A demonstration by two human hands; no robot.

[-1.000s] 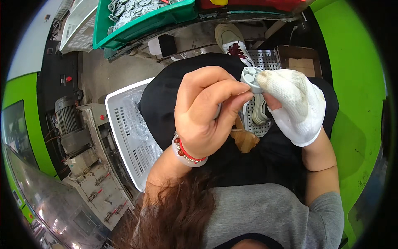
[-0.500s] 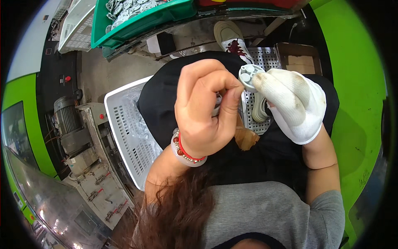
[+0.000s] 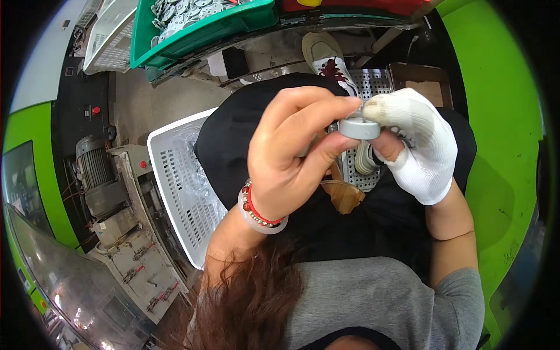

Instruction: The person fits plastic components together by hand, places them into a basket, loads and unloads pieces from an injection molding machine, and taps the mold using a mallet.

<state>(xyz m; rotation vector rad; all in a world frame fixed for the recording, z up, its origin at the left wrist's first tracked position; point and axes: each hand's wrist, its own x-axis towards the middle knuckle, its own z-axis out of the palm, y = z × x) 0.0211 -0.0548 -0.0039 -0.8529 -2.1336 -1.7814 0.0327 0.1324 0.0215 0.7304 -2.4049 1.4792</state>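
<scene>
A small round grey plastic part (image 3: 359, 129) is held up over my lap, its smooth side wall facing me. My bare left hand (image 3: 289, 143), with bracelets at the wrist, grips its left side between the thumb below and the fingers above. From the right, my right hand (image 3: 426, 143) pinches the same part. That hand wears a white knitted glove with a bare thumb tip, and its fingertips are soiled. The part's upper face is mostly hidden by the fingers of both hands.
A green crate (image 3: 233, 26) of flat grey pieces stands at the far left. Beside my left leg is a white perforated basket (image 3: 181, 186) with clear plastic inside. A brown box (image 3: 394, 79), a perforated metal surface (image 3: 373, 79) and my shoe (image 3: 332, 67) lie beyond my hands.
The round part has tipped from showing its recessed face to showing its side, and sits slightly lower. My left fingers have moved right and closed onto it.
</scene>
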